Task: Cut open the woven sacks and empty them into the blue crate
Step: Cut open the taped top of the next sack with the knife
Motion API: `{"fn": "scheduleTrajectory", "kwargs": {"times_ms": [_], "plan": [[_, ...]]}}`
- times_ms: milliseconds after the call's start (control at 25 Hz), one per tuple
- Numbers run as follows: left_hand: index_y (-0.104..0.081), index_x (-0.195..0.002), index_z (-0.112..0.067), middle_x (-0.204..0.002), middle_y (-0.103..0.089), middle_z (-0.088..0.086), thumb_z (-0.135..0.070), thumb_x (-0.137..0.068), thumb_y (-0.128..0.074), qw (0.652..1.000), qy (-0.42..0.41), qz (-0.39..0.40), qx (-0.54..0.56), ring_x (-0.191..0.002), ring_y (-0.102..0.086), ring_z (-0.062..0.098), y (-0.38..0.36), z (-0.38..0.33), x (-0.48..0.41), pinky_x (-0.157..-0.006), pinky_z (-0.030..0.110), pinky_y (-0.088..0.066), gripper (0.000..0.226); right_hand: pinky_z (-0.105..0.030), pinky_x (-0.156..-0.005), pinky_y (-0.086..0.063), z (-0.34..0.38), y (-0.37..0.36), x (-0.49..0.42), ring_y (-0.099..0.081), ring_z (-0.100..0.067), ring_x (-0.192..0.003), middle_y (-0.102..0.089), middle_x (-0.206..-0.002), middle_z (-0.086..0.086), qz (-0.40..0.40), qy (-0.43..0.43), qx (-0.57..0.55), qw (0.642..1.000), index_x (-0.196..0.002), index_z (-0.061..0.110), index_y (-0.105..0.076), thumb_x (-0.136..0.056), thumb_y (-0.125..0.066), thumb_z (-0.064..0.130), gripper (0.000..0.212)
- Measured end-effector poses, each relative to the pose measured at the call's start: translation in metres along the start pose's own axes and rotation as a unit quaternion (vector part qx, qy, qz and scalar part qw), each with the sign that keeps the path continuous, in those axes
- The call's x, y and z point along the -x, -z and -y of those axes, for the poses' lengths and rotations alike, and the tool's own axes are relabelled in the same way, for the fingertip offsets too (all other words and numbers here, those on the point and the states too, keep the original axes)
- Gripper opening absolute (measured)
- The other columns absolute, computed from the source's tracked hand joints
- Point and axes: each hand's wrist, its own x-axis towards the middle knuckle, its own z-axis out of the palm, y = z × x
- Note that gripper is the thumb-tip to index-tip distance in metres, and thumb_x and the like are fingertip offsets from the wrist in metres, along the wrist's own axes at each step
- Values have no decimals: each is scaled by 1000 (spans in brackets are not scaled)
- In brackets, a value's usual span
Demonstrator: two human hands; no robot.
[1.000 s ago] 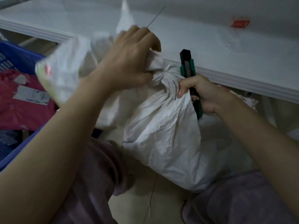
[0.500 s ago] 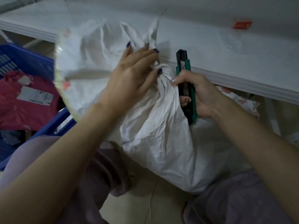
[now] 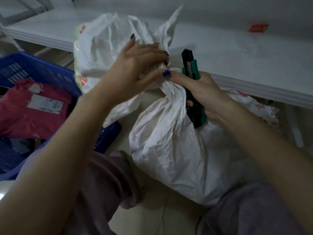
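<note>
A full white woven sack stands on the floor between my knees, its neck bunched and tied at the top. My left hand grips the twisted neck just above the tie. My right hand holds a green and black utility knife upright beside the neck, with its thumb pressed against the bunched fabric. I cannot make out the blade. The blue crate sits at the left.
A pink parcel with a white label lies in the crate. An emptied white sack is draped behind my left hand. A white shelf runs across the back with a red tag on it. Another printed sack lies under the shelf.
My left hand has shifted from the loose sack fabric down onto the tied neck, and the emptied sack has settled behind it. My right hand with the knife has stayed at the neck.
</note>
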Motion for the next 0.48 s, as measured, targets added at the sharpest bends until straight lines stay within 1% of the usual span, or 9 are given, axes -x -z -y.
{"fn": "scheduleTrajectory", "kwargs": {"times_ms": [40,120,200,240,280,320,400,440,480], "plan": [[-55,-127,-14,-132,-55,4,-50,-91,-40,1000,-13,15,-10,-130,-38,14,7,7,-2,-115,47,-17,53,-23,-45,-34,-1,0,1,-42,-19,-46,-49,-60,-9,7,0,3,1000,-70,12,-58,-77,-76,38,32],[-55,-129,-14,-132,-55,5,-56,-90,-39,998,-36,53,3,-132,-39,22,14,18,0,-111,46,-25,59,-28,-57,-42,-2,1,4,-53,-22,-62,-56,-73,-12,11,1,8,1000,-80,8,-65,-72,-79,40,36],[-56,-129,-14,-131,-57,6,-57,-91,-38,995,-58,75,18,-131,-42,27,12,21,3,-109,42,-30,60,-34,-72,-49,-4,2,6,-63,-24,-79,-65,-87,-15,12,1,25,1000,-94,-2,-68,-63,-83,43,57],[-58,-126,-13,-127,-59,6,-56,-92,-37,995,-67,70,17,-128,-46,27,8,20,2,-106,41,-32,58,-37,-77,-51,-6,4,5,-66,-26,-85,-69,-92,-16,11,1,32,999,-96,-4,-67,-59,-85,42,62],[-62,-120,-13,-121,-63,6,-54,-93,-38,996,-73,50,4,-123,-51,27,5,18,1,-103,41,-35,55,-38,-80,-53,-7,7,5,-68,-25,-86,-71,-92,-15,11,0,32,999,-93,-1,-69,-57,-87,40,57],[-66,-112,-13,-113,-67,6,-51,-94,-39,997,-80,13,-18,-116,-55,27,2,15,0,-97,41,-36,51,-36,-78,-54,-7,10,5,-69,-21,-82,-73,-87,-10,16,-1,25,1000,-87,5,-70,-55,-85,36,48],[-69,-94,-10,-95,-69,4,-45,-95,-41,992,-89,-67,-57,-102,-58,26,-5,8,0,-89,39,-35,44,-28,-68,-55,-4,16,6,-69,-14,-71,-72,-74,-1,34,3,10,999,-79,13,-68,-52,-78,34,35],[-68,-87,-9,-87,-68,3,-42,-96,-42,990,-86,-92,-58,-96,-58,25,-8,4,0,-86,37,-34,43,-26,-65,-55,-3,18,7,-68,-14,-69,-72,-73,0,45,8,9,999,-78,13,-67,-52,-78,32,34],[-66,-80,-9,-79,-64,0,-41,-97,-41,990,-78,-104,-49,-91,-57,24,-11,1,0,-83,36,-34,44,-27,-67,-55,-3,19,6,-69,-15,-71,-72,-74,-2,52,10,10,999,-79,12,-68,-51,-79,31,36]]}}
